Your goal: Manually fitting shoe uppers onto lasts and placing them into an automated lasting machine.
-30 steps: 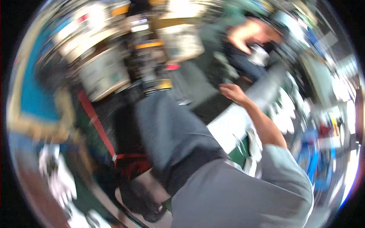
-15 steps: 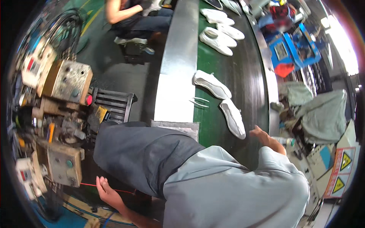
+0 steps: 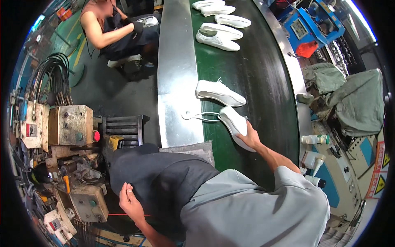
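Observation:
My right hand [image 3: 250, 138] grips the side of a white shoe [image 3: 233, 120], which lies tilted on the green-black conveyor belt [image 3: 267, 94]. Some of its fingers are hidden behind the shoe. Just beyond lies another white shoe [image 3: 221, 93] with loose laces showing. A thin white loop [image 3: 203, 116] stretches from the metal ledge to the held shoe; whether it is attached I cannot tell. Over to the left, my left hand [image 3: 131, 202] hangs beside my dark apron, its fingers loosely extended with nothing in them.
Several white shoes [image 3: 218, 41] sit farther up the belt, beside the metal ledge [image 3: 177, 70]. A machine with control boxes [image 3: 74, 125] stands at left. A seated person [image 3: 115, 31] works at the far left. Bottles [image 3: 314, 139] and covered equipment [image 3: 358, 103] line the right.
My right hand has reached left and taken hold of the nearer shoe, whose toe has shifted left. My left hand has moved slightly right. The whole view has shifted.

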`<state>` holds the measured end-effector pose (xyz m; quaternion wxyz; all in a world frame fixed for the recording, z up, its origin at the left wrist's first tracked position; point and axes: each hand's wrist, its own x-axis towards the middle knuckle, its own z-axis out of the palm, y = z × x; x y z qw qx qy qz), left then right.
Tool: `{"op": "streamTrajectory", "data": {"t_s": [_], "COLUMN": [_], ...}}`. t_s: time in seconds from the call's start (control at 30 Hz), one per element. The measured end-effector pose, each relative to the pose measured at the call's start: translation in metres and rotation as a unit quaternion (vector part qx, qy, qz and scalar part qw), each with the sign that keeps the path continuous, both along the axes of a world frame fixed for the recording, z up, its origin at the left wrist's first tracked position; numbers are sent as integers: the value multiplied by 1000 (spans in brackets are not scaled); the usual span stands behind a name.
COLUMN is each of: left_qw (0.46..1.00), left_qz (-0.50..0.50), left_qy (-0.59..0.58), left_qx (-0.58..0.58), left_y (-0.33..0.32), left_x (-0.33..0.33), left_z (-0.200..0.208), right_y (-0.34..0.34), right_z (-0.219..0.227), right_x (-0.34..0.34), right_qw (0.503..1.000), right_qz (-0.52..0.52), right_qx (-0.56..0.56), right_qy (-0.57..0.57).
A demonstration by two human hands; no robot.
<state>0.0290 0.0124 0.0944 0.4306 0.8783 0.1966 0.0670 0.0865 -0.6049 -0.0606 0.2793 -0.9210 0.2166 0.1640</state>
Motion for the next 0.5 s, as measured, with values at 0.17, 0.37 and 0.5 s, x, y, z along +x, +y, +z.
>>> {"op": "streamTrajectory", "data": {"t_s": [0.17,0.37,0.5], "left_qw": [999,991,965], "left_qz": [-44,-64,-81], "left_qy": [22,-71,-163], "left_qx": [-24,-90,-190], "left_y": [-9,-29,-35], "left_x": [16,67,119], "left_z": [2,11,34], "right_y": [15,64,168], "right_z": [14,92,166], "right_x": [129,208,218], "right_qw": [992,976,951], "right_qz": [-89,-49,123], "right_qx": [22,102,223], "right_qy": [-89,-188,-178]}}
